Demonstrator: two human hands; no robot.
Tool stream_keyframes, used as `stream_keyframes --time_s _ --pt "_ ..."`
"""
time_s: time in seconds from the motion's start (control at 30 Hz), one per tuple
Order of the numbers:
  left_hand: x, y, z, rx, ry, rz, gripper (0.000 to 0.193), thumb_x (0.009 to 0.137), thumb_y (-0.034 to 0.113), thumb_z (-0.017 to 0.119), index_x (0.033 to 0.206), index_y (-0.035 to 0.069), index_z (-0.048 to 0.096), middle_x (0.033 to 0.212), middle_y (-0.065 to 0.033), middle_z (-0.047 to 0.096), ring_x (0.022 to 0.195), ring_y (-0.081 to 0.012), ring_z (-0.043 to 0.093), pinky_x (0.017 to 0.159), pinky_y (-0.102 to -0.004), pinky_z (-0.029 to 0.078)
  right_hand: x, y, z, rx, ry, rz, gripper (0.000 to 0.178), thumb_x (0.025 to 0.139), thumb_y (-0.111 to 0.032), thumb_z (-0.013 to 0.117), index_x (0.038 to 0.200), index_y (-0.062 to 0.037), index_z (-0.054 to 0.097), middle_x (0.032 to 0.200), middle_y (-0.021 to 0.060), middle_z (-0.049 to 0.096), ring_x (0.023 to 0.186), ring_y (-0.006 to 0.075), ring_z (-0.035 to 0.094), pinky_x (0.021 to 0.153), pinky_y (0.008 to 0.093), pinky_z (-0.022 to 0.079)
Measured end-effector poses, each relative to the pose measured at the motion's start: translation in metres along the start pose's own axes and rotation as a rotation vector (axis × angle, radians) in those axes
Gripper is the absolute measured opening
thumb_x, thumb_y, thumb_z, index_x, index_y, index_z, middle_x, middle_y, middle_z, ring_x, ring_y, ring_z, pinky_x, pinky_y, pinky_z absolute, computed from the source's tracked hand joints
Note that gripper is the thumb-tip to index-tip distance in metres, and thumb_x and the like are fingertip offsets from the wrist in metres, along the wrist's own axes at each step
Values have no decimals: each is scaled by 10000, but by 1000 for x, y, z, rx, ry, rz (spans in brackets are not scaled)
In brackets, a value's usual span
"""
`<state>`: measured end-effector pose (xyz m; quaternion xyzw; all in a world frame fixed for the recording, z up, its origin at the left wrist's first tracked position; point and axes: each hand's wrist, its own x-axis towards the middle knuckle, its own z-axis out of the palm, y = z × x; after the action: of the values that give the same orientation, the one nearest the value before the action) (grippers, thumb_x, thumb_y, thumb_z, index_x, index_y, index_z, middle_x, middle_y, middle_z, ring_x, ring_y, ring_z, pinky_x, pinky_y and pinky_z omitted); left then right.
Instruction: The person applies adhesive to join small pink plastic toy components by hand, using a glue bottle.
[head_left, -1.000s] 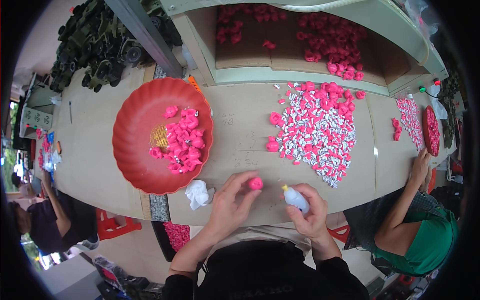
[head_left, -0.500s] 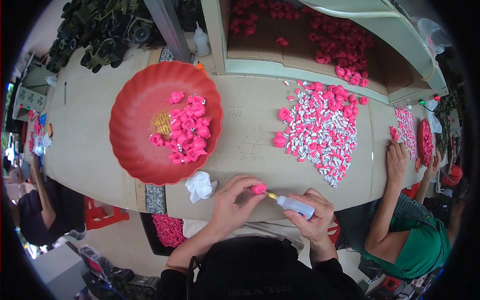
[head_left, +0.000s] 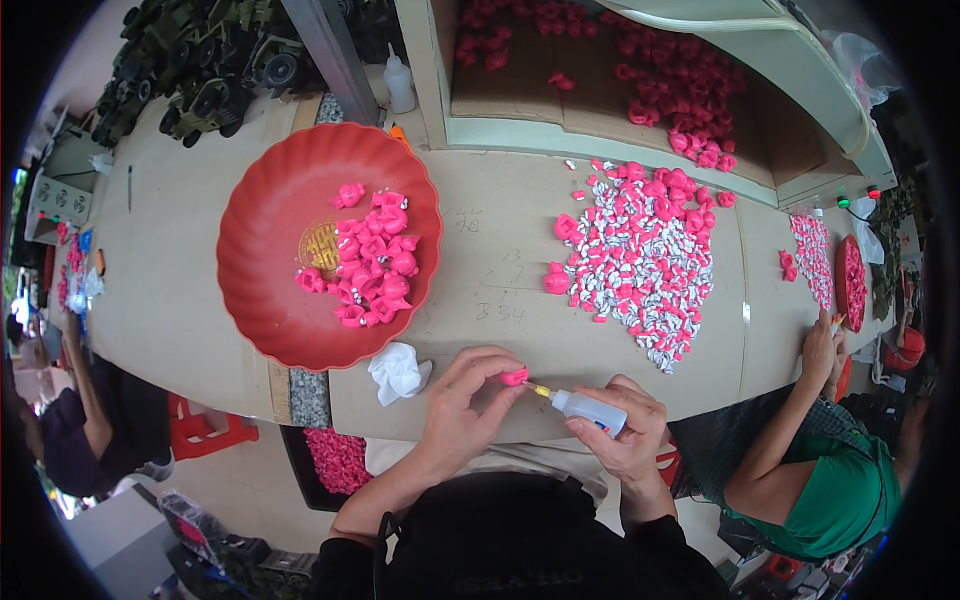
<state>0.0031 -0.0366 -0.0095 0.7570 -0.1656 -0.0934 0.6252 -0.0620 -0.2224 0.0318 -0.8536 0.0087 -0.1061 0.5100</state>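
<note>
The counter (head_left: 480,190) has free room between the scalloped red bowl (head_left: 262,300) and the pink-and-white heap (head_left: 645,270). Near its edge, the right hand (head_left: 632,432) clamps a translucent plastic bottle (head_left: 590,411) and the left hand (head_left: 470,395) pinches a rounded pink piece (head_left: 514,377), which the yellow tip (head_left: 541,390), unlike one second ago, has reached.

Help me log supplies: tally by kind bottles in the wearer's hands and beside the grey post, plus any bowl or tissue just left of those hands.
Whitish plastic nozzle bottles: 2
Red scalloped plastic bowl: 1
Crumpled white tissue: 1
Total: 4
</note>
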Motion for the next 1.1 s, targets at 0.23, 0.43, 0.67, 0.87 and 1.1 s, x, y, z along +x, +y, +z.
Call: stream_keyframes --time_s 0.23,0.43,0.67,0.87,1.1 --pt "-1 -1 -1 6 12 1 257 749 -48 712 980 31 634 1022 -102 603 928 -182 618 799 -275 528 0 1 0 1 12 13 312 628 -38 793 916 23 689 673 77 638 540 161 468 489 279 376" --pt "-2 -5 -2 -17 -7 -13 252 761 -59 698 991 15 625 1051 -102 586 931 -168 617 801 -262 531 -1 3 0 1 4 7 314 628 -38 793 919 23 689 666 72 634 540 157 464 486 278 366" --pt "-4 -4 -3 -111 -56 -98 282 776 -70 685 1038 -5 603 1078 -101 567 951 -161 619 793 -260 534 -2 7 -1 38 21 17 317 629 -26 784 928 23 689 650 70 615 545 149 465 491 274 359" --pt "-7 -5 -6 -196 -64 -138 264 777 -82 676 1021 -11 606 1094 -104 563 983 -168 610 819 -275 527 -6 17 1 346 39 208 351 669 22 746 1007 27 650 782 59 613 656 112 539 583 241 408" --pt "-10 -5 -12 -40 -51 69 199 766 -68 684 937 21 632 1070 -116 598 999 -221 615 857 -315 522 16 30 35 284 56 190 351 701 39 715 1030 -21 611 953 83 632 902 181 605 791 286 467"
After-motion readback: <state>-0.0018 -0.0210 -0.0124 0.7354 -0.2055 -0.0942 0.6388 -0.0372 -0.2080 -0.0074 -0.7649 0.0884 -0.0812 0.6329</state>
